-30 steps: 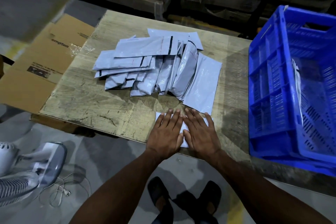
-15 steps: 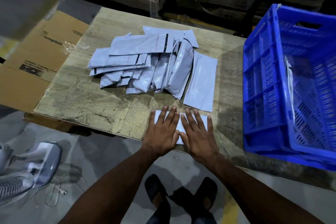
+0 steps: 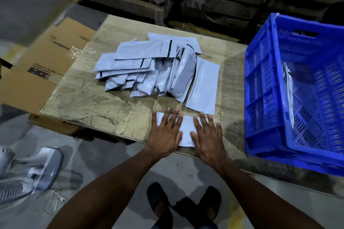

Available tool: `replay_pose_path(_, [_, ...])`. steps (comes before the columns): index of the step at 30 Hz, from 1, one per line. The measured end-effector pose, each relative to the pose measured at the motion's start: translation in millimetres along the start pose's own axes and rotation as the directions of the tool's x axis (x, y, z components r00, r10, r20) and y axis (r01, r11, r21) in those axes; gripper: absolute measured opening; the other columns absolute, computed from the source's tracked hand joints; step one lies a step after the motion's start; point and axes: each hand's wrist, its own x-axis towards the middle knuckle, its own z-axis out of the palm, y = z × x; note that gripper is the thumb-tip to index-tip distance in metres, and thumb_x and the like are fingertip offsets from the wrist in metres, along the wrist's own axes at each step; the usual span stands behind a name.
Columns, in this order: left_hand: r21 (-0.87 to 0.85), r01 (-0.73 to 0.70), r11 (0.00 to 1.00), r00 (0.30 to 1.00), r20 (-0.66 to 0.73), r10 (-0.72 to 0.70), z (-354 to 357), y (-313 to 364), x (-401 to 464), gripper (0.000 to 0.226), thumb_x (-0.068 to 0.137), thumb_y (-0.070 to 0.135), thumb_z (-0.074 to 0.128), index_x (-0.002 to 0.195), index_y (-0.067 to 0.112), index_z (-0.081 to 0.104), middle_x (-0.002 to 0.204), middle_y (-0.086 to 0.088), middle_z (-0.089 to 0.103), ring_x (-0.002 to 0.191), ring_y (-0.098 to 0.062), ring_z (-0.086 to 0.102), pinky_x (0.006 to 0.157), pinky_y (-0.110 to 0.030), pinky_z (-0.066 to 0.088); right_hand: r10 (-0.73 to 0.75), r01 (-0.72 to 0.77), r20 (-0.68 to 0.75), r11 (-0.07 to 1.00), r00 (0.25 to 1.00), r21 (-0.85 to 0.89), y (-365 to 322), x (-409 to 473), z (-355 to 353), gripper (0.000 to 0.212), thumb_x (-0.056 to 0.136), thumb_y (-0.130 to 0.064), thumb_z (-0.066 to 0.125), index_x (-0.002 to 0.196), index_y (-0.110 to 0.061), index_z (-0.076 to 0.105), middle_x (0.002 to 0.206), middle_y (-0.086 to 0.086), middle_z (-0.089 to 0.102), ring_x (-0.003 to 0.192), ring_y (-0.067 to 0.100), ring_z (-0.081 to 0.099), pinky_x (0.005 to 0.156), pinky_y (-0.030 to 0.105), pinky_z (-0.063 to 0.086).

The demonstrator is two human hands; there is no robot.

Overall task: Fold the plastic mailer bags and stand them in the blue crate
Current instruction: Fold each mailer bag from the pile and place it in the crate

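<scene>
Low in the frame, left hand (image 3: 164, 135) and right hand (image 3: 209, 136), fingers straight, press a folded grey plastic mailer bag (image 3: 186, 131) flat on the wooden desk (image 3: 96, 102).

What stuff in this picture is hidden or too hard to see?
Head view only:
- Folded mailer bag: both ends hidden under the left hand and right hand.
- Blue crate: right side cut off by the frame edge.
- Cardboard box: its print is blurred, partly hidden by the table.

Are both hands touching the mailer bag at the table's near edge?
Touching. The head view shows the left hand and right hand lying flat on the mailer bag, fingers overlapping it.
</scene>
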Motion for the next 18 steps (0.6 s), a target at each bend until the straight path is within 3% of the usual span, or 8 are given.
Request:
replay_pose_path(4, [-0.021,0.001,1.0,0.999,-0.037,-0.002,-3,26,18,0.062,0.102,0.039,0.026,0.148,0.008,0.053,0.16,-0.011,0.043,0.152,-0.027,0.034,0.12,-0.061,0.015,0.015,-0.016,-0.005,0.999,1.0,-0.047,-2,1,1,0.061,0.105,-0.051,0.011,0.16,-0.027,0.023,0.17,-0.001,0.006,0.156,0.023,0.001,0.122,0.055,0.014])
replay_pose_path(12, [-0.159,0.0,0.987,0.998,-0.057,-0.009,8,35,22,0.057,0.101,0.03,0.028,0.149,0.01,0.051,0.161,-0.007,0.042,0.153,-0.022,0.032,0.121,-0.046,0.032,0.026,-0.024,0.012,0.995,1.0,-0.099,-2,1,6,0.062,0.105,-0.047,0.007,0.159,-0.024,0.026,0.169,0.002,0.01,0.156,0.024,0.004,0.121,0.057,0.016])
replay_pose_path(18, [-0.2,-0.047,0.979,0.998,-0.042,0.039,5,28,25,0.056,0.103,0.03,0.028,0.149,0.007,0.05,0.161,-0.01,0.04,0.153,-0.024,0.031,0.122,-0.044,0.02,0.026,-0.024,0.034,0.998,0.999,-0.064,-2,3,2,0.065,0.105,-0.053,0.002,0.16,-0.026,0.024,0.17,0.0,0.009,0.156,0.023,0.005,0.121,0.057,0.016])
